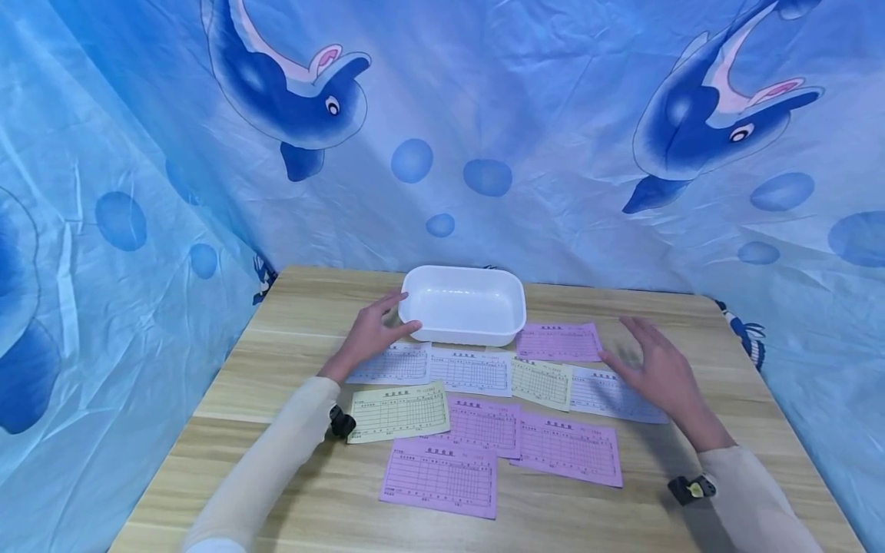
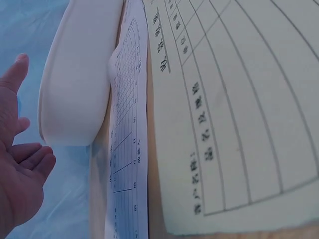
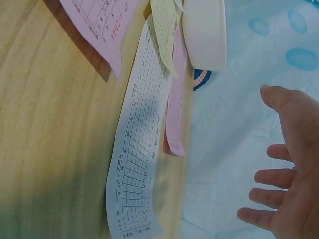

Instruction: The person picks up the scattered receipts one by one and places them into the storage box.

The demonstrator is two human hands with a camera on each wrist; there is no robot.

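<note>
A: Beside the white tray (image 1: 462, 304), left hand (image 1: 371, 335)?
B: Grip spread, fingertips touching the tray's left rim.
A: Right hand (image 1: 657, 369)?
B: Grip spread, holding nothing, above the white slip (image 1: 615, 394) right of the tray, on the worktop (image 1: 691, 476).

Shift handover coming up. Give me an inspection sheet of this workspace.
Surface: wooden table, light grain, paper slips spread over its middle.
Job's things: white tray at the back centre, nothing seen inside; four purple slips, two yellow slips and three white slips, lying flat, some overlapping.
Clutter: nothing seen.
Hands: left hand has fingers straight beside the tray's left end, contact unclear; right hand is spread open over the right-hand white slip, holding nothing.
Cables: nothing seen; a small black device sits at each wrist.
Surroundings: blue dolphin-print cloth behind and to both sides.
</note>
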